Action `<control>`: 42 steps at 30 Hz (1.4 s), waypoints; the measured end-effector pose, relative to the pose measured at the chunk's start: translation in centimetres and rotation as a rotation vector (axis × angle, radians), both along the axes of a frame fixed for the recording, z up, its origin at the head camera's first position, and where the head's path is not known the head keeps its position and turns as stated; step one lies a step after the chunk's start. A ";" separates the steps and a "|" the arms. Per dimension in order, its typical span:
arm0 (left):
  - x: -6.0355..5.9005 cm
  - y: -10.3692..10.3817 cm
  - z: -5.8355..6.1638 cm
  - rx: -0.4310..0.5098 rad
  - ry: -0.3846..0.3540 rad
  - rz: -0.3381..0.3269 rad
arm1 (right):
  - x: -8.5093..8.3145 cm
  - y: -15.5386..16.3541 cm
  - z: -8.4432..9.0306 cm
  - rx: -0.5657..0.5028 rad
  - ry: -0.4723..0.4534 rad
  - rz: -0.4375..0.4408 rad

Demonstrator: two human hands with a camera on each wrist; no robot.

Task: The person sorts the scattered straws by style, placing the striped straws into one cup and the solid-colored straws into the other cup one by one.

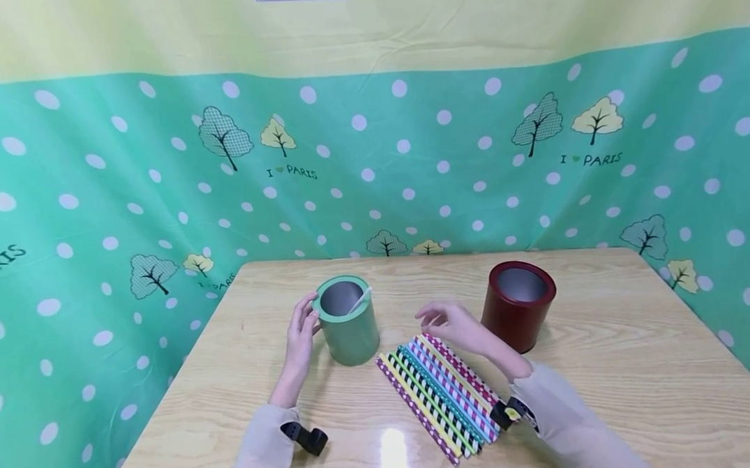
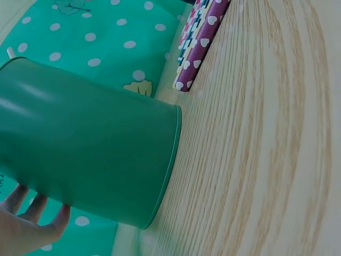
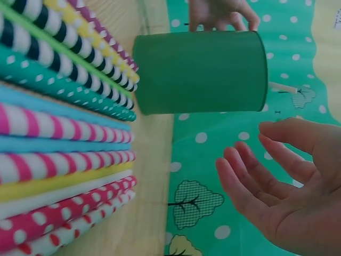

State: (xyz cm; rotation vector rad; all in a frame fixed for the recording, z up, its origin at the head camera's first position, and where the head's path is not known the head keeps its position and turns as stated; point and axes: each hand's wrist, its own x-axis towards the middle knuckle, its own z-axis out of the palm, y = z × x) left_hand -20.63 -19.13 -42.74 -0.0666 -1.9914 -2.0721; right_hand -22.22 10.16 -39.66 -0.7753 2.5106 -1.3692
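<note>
A green cylindrical can (image 1: pixel 352 341) stands upright on the table, open at the top. One pale straw (image 1: pixel 360 300) leans inside it, its end sticking out over the right rim. My left hand (image 1: pixel 300 336) touches the can's left side near the rim, fingers spread. In the left wrist view the fingertips (image 2: pixel 63 214) rest against the can wall. My right hand (image 1: pixel 453 323) hovers over the far end of a row of patterned paper straws (image 1: pixel 435 397). Its fingers (image 3: pixel 237 173) are loosely bent, with nothing between them.
A dark red can (image 1: pixel 513 320) stands upright to the right, behind the right forearm. The straws lie side by side, slanting across the wooden table (image 1: pixel 631 341). Behind the table hangs a green dotted curtain (image 1: pixel 408 135) with printed trees.
</note>
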 end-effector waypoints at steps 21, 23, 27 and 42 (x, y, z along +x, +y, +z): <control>-0.1 0.0 -0.7 -0.025 0.019 -0.002 | 1.2 2.3 -3.8 0.156 -0.122 0.027; -0.1 -0.1 -0.7 -0.036 0.026 -0.003 | 1.3 2.4 -4.0 0.158 -0.108 0.042; -0.2 -0.2 -0.9 -0.055 0.037 -0.002 | 1.5 2.6 -4.3 0.165 -0.074 0.061; 0.5 0.3 0.6 -0.048 0.012 0.003 | 1.7 2.9 -4.9 0.237 -0.048 0.036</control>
